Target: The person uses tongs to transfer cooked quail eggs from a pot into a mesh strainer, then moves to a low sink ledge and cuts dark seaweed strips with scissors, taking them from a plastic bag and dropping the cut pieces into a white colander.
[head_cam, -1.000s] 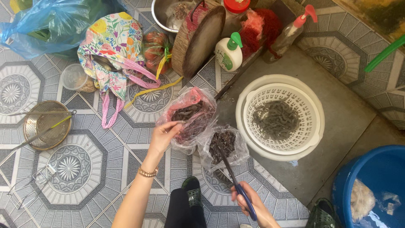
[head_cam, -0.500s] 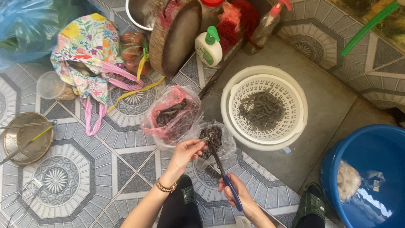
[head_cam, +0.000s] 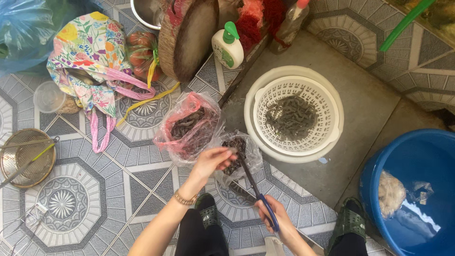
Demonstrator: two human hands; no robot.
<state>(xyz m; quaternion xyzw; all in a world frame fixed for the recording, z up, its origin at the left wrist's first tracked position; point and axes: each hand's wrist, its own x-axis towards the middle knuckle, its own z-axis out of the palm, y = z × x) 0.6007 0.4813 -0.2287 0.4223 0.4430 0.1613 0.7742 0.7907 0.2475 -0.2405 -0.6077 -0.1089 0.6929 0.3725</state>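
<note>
My left hand [head_cam: 213, 161] reaches forward over the tiled floor [head_cam: 118, 189], its fingers [head_cam: 226, 154] pinched together on a small dark piece right at the tip of the scissors [head_cam: 256, 189]; I cannot tell exactly what the piece is, only that it is dark like the stuff in the bags. My right hand [head_cam: 275, 218] grips the blue handles of the scissors, fingers curled through and around them, with the blades pointing up and away from me toward my left fingertips. The blades look nearly closed, though I cannot tell for sure. Just beyond that spot lies a clear bag [head_cam: 239, 154] with dark scraps in it, touching a pink bag [head_cam: 189, 125] that holds more dark pieces. To the right of both bags stands a white colander [head_cam: 294, 114] set inside a white basin [head_cam: 253, 137], with a heap of grey-dark pieces in it. A blue tub [head_cam: 417, 189] sits at the far right near my right sandal [head_cam: 348, 223], and my left sandal [head_cam: 207, 213] is just below my left wrist. Well off to the left lie a round metal strainer [head_cam: 26, 159] and a floral bag [head_cam: 87, 57]; a white pump bottle [head_cam: 227, 47] stands beyond the pink bag.
</note>
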